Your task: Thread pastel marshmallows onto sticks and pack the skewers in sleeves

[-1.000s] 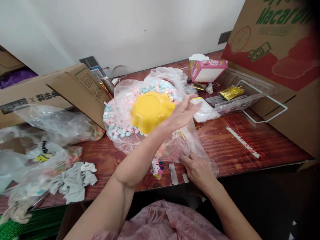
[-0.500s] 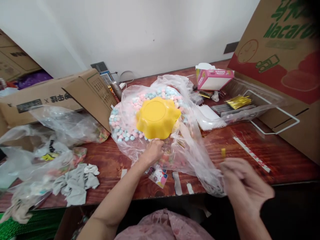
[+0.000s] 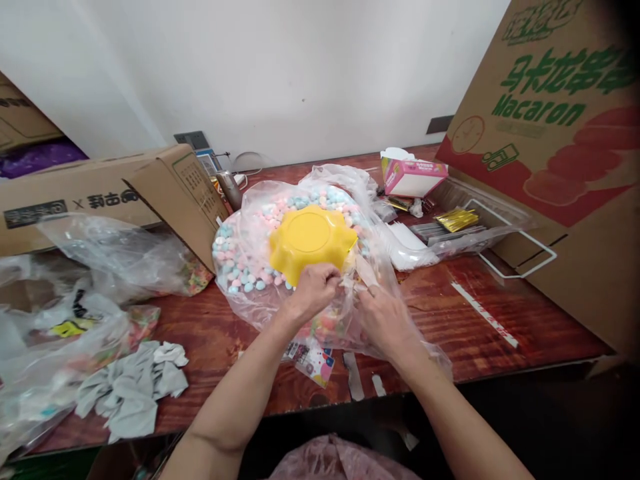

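Observation:
A yellow wavy-rimmed bowl (image 3: 307, 237) lies upside down on a large clear plastic bag (image 3: 250, 307) of small pink, white and blue balls (image 3: 237, 267). Just in front of the bowl, my left hand (image 3: 319, 285) is closed, its fingertips pinching the crinkled plastic. My right hand (image 3: 384, 317) is closed on the same crumpled plastic, close to the left one. Between the hands the film is bunched up, and whatever small piece may be inside it cannot be made out. Orange and green bits (image 3: 325, 325) show through the plastic below the hands.
A cardboard box (image 3: 170, 200) stands left, with plastic bags (image 3: 120, 260) and grey cloth (image 3: 133, 387) before it. To the right are a tall Macaron carton (image 3: 560, 173), a clear tray holding gold ties (image 3: 457, 220), and a pink box (image 3: 415, 175). The table's front edge is close.
My right hand has come in from the right, where a small yellow piece showed at its fingertips, to the plastic before the bowl. My left hand has shifted slightly right. The view has turned slightly.

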`<action>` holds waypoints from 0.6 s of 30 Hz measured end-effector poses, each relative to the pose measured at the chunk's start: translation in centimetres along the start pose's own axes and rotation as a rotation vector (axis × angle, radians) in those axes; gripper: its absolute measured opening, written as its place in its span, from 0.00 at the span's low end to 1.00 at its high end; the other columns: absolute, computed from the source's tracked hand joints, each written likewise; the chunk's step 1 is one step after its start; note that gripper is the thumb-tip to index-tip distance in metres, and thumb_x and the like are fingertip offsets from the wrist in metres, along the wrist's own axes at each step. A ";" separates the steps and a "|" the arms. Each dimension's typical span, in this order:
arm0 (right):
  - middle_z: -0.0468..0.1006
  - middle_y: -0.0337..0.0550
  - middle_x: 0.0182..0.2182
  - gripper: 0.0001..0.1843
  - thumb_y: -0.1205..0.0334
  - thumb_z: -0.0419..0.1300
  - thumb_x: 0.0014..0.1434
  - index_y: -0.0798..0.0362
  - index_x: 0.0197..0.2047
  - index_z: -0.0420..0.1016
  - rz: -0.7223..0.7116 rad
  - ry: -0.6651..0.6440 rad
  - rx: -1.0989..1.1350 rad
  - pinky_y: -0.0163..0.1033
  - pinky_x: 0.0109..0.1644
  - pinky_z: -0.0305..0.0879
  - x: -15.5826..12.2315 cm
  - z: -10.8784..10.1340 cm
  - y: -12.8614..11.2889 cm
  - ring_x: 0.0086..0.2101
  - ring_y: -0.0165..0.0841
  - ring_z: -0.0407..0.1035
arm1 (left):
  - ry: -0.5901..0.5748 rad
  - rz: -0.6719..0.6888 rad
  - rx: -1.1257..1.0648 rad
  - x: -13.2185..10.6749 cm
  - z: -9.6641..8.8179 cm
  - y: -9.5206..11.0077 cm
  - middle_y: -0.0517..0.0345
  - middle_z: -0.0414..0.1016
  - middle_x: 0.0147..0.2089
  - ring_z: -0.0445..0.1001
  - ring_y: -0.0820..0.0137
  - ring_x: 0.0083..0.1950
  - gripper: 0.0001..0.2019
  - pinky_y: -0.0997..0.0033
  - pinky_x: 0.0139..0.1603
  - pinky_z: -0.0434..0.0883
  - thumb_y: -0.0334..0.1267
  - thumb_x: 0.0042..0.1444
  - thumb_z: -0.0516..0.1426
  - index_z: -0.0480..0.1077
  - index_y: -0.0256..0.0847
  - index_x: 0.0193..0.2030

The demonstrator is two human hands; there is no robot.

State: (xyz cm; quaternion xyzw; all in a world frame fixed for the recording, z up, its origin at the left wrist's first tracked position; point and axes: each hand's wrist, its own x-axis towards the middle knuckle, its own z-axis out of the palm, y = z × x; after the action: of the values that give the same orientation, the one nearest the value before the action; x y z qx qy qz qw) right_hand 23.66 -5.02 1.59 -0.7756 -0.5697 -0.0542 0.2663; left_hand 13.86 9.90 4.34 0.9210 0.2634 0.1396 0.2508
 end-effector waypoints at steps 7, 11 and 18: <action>0.77 0.45 0.32 0.12 0.62 0.53 0.64 0.53 0.34 0.77 0.137 0.280 -0.024 0.37 0.37 0.66 -1.3 -2.8 7.5 0.33 0.35 0.71 | -0.251 -0.070 0.307 -2.1 1.7 -3.7 0.41 0.81 0.44 0.79 0.55 0.48 0.15 0.59 0.49 0.71 0.26 0.54 0.52 0.77 0.37 0.45; 0.77 0.46 0.28 0.11 0.67 0.55 0.58 0.53 0.35 0.80 0.297 0.113 -0.400 0.37 0.29 0.57 -1.2 -5.0 9.9 0.27 0.35 0.70 | -0.221 -0.060 0.255 -2.3 1.7 -4.5 0.42 0.81 0.41 0.79 0.57 0.45 0.10 0.62 0.46 0.71 0.30 0.58 0.53 0.77 0.36 0.37; 0.79 0.51 0.47 0.19 0.65 0.52 0.66 0.53 0.55 0.77 0.051 -0.100 -0.219 0.39 0.46 0.66 10.2 -4.0 5.0 0.45 0.38 0.73 | 0.136 0.172 -0.019 -1.8 1.1 -0.4 0.52 0.80 0.39 0.77 0.68 0.41 0.14 0.69 0.45 0.71 0.33 0.66 0.48 0.76 0.38 0.41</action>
State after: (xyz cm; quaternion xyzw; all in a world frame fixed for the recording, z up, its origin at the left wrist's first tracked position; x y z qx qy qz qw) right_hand 32.59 0.78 7.22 -0.8161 -0.5529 -0.0706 0.1525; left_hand 12.64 8.79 3.01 0.9261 0.1985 0.2254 0.2283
